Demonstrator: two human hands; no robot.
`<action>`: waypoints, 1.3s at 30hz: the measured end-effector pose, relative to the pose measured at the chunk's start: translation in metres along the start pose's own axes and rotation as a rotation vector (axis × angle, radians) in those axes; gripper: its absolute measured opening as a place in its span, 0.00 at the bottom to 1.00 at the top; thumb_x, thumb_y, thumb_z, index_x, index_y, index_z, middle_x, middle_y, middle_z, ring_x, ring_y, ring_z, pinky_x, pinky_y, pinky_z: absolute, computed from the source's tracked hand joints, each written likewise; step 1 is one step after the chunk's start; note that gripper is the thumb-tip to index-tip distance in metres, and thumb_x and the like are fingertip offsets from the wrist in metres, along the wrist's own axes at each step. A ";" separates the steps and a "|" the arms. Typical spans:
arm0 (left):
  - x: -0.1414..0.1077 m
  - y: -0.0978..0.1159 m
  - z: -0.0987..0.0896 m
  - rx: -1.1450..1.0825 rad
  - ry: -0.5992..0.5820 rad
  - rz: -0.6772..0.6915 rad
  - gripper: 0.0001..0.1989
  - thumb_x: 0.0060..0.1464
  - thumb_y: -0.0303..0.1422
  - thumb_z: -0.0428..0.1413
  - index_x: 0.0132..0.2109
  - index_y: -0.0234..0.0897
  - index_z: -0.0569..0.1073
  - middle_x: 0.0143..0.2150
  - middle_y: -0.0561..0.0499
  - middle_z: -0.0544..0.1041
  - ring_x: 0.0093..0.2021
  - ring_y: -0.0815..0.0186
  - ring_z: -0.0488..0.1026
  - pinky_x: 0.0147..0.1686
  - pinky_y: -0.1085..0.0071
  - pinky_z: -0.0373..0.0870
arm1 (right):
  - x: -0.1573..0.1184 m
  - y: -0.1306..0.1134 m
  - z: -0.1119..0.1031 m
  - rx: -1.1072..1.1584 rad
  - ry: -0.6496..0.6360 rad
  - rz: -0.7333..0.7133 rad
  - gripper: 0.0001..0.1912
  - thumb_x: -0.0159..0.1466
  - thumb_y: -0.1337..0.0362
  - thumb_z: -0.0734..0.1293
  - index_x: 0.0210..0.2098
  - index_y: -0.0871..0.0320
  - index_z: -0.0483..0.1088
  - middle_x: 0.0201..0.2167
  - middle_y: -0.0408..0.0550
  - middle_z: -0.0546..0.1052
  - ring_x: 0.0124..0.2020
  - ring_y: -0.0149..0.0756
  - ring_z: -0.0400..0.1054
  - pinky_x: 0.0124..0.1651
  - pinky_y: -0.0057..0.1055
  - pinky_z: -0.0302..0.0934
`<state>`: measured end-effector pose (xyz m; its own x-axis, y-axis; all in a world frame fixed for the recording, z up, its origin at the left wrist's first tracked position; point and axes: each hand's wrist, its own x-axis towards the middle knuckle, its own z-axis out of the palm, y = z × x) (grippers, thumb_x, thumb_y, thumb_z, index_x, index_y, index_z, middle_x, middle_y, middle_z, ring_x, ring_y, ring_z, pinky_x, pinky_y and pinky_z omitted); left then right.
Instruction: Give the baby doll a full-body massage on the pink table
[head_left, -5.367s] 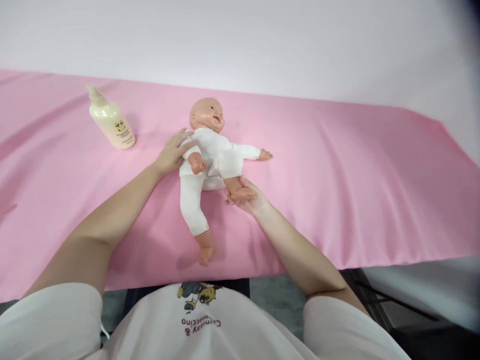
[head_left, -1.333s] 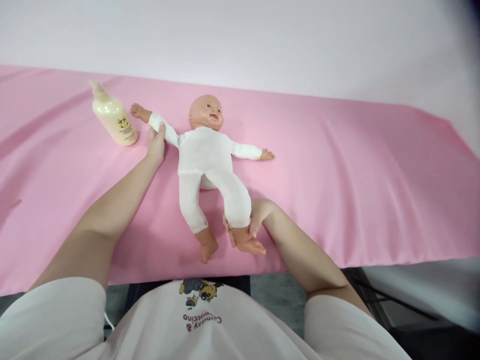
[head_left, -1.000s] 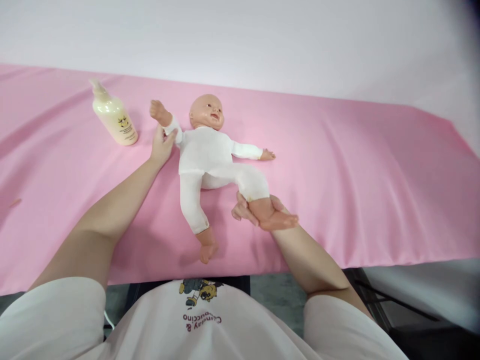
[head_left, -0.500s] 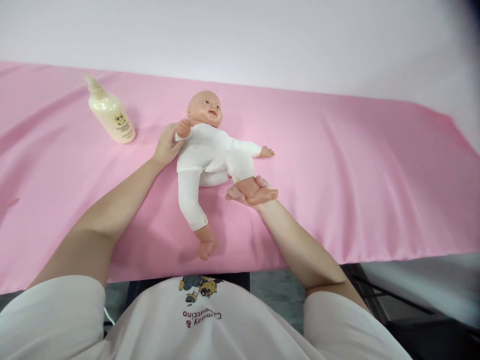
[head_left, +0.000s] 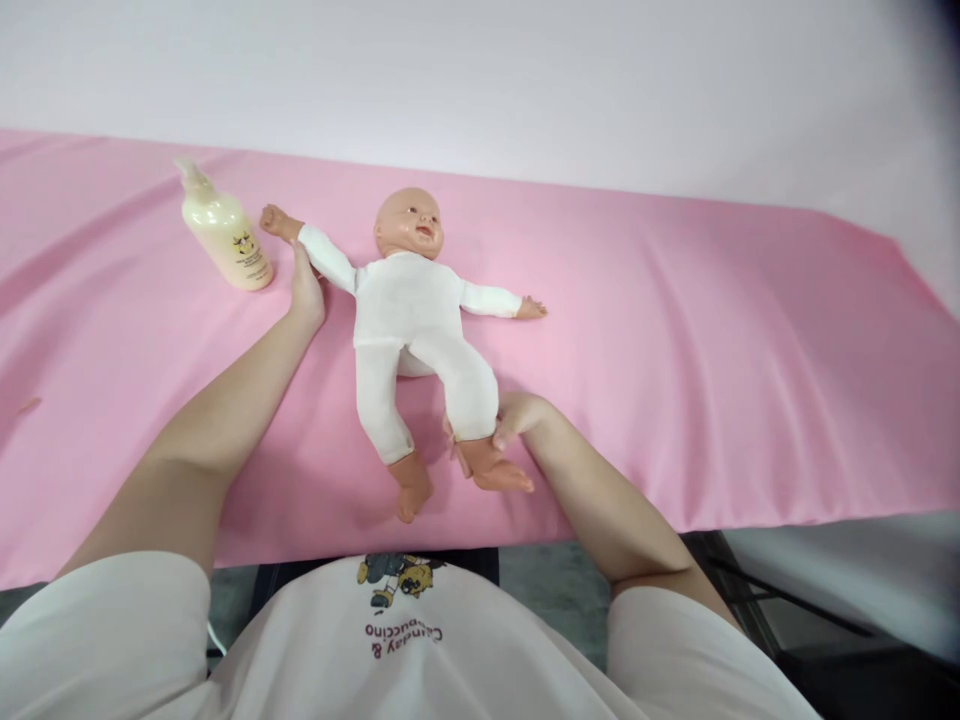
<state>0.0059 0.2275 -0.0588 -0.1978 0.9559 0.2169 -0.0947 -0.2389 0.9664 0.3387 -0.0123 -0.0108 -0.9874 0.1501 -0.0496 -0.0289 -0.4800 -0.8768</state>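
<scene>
A baby doll (head_left: 409, 300) with a bald head and a white cloth body lies on its back, its head away from me. My left hand (head_left: 307, 288) is at the doll's outstretched arm on the left, holding it near the wrist; most of its fingers are hidden behind that arm. Around the doll's lower leg on the right, just above the foot, my right hand (head_left: 517, 415) is closed, with fingertips showing on the far side. The doll's other leg rests straight on the cloth, and its other arm stretches out to the right.
A pale yellow pump bottle (head_left: 229, 240) stands left of the doll, close to its hand. Pink cloth (head_left: 675, 380) covers the table, with folds on the right. Behind it rises a white backdrop (head_left: 525, 90).
My left hand has moved left, and the doll's arm now stretches outward instead of folding over the chest. My right hand has come nearer to me, and the bent leg is now straighter.
</scene>
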 end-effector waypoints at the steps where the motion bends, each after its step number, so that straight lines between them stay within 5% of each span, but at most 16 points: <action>1: -0.003 0.002 0.001 0.004 -0.027 -0.010 0.36 0.72 0.59 0.24 0.68 0.42 0.57 0.71 0.45 0.68 0.66 0.63 0.69 0.60 0.61 0.75 | 0.000 0.002 0.000 0.035 -0.032 -0.077 0.29 0.60 0.53 0.79 0.53 0.61 0.70 0.41 0.51 0.83 0.40 0.42 0.81 0.50 0.43 0.74; 3: -0.010 0.004 0.002 0.047 -0.131 0.015 0.38 0.70 0.63 0.29 0.63 0.40 0.63 0.62 0.44 0.76 0.60 0.63 0.74 0.56 0.63 0.75 | 0.000 0.005 0.001 0.067 -0.007 -0.222 0.30 0.60 0.45 0.77 0.50 0.61 0.71 0.33 0.47 0.82 0.33 0.39 0.78 0.56 0.46 0.70; 8: -0.031 0.015 0.007 0.119 -0.411 0.193 0.37 0.57 0.70 0.52 0.43 0.38 0.75 0.41 0.47 0.82 0.44 0.58 0.80 0.46 0.59 0.78 | 0.003 0.004 -0.003 0.100 0.320 -0.372 0.31 0.62 0.37 0.71 0.46 0.60 0.71 0.23 0.40 0.74 0.26 0.34 0.68 0.56 0.46 0.69; 12: -0.049 0.042 0.013 0.418 -0.638 0.495 0.31 0.56 0.65 0.59 0.44 0.40 0.81 0.46 0.44 0.84 0.50 0.52 0.81 0.56 0.52 0.74 | 0.009 -0.001 -0.010 0.209 0.603 -0.350 0.27 0.62 0.42 0.71 0.47 0.59 0.74 0.23 0.40 0.73 0.25 0.34 0.66 0.44 0.39 0.72; 17: -0.059 0.058 0.017 0.646 -0.610 0.695 0.32 0.60 0.64 0.54 0.48 0.41 0.81 0.50 0.40 0.84 0.55 0.50 0.78 0.62 0.49 0.68 | 0.014 -0.001 -0.012 0.304 0.841 -0.218 0.22 0.63 0.47 0.71 0.46 0.58 0.76 0.25 0.44 0.74 0.29 0.37 0.69 0.41 0.38 0.70; 25: -0.052 0.038 0.012 0.457 -0.360 0.553 0.37 0.65 0.67 0.39 0.46 0.41 0.76 0.45 0.42 0.80 0.49 0.53 0.78 0.56 0.51 0.74 | 0.004 0.001 0.000 0.125 0.363 -0.399 0.35 0.62 0.37 0.70 0.54 0.60 0.70 0.23 0.39 0.73 0.28 0.35 0.69 0.53 0.45 0.69; 29: -0.038 0.019 0.006 0.370 -0.145 0.461 0.31 0.67 0.64 0.41 0.40 0.43 0.71 0.37 0.47 0.74 0.42 0.58 0.75 0.51 0.54 0.75 | -0.001 0.002 0.003 0.012 0.227 -0.045 0.33 0.58 0.44 0.78 0.50 0.63 0.72 0.34 0.50 0.82 0.36 0.41 0.77 0.47 0.42 0.72; 32: -0.028 0.007 0.004 0.349 -0.050 0.408 0.29 0.65 0.65 0.46 0.44 0.43 0.71 0.39 0.48 0.73 0.44 0.58 0.75 0.52 0.54 0.75 | -0.002 0.003 -0.003 -0.137 0.273 0.150 0.27 0.56 0.52 0.82 0.45 0.63 0.75 0.39 0.52 0.83 0.40 0.41 0.79 0.45 0.38 0.73; 36: -0.020 0.000 0.001 0.357 -0.049 0.382 0.34 0.58 0.67 0.55 0.52 0.42 0.70 0.46 0.45 0.75 0.49 0.55 0.75 0.55 0.50 0.75 | -0.003 0.006 -0.007 -0.081 0.181 0.048 0.29 0.58 0.50 0.81 0.48 0.65 0.75 0.37 0.55 0.84 0.38 0.44 0.81 0.43 0.39 0.73; 39: -0.025 0.007 0.001 0.443 -0.110 0.476 0.32 0.61 0.64 0.53 0.54 0.42 0.71 0.50 0.43 0.75 0.55 0.52 0.74 0.60 0.46 0.71 | -0.002 0.007 -0.004 0.015 0.079 -0.160 0.30 0.61 0.46 0.77 0.50 0.64 0.74 0.32 0.50 0.83 0.32 0.40 0.78 0.51 0.42 0.72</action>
<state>0.0107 0.2021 -0.0572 -0.0158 0.7809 0.6244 0.3940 -0.5691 0.7217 0.3413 -0.0127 -0.0182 -0.9549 0.2922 0.0518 -0.1871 -0.4572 -0.8694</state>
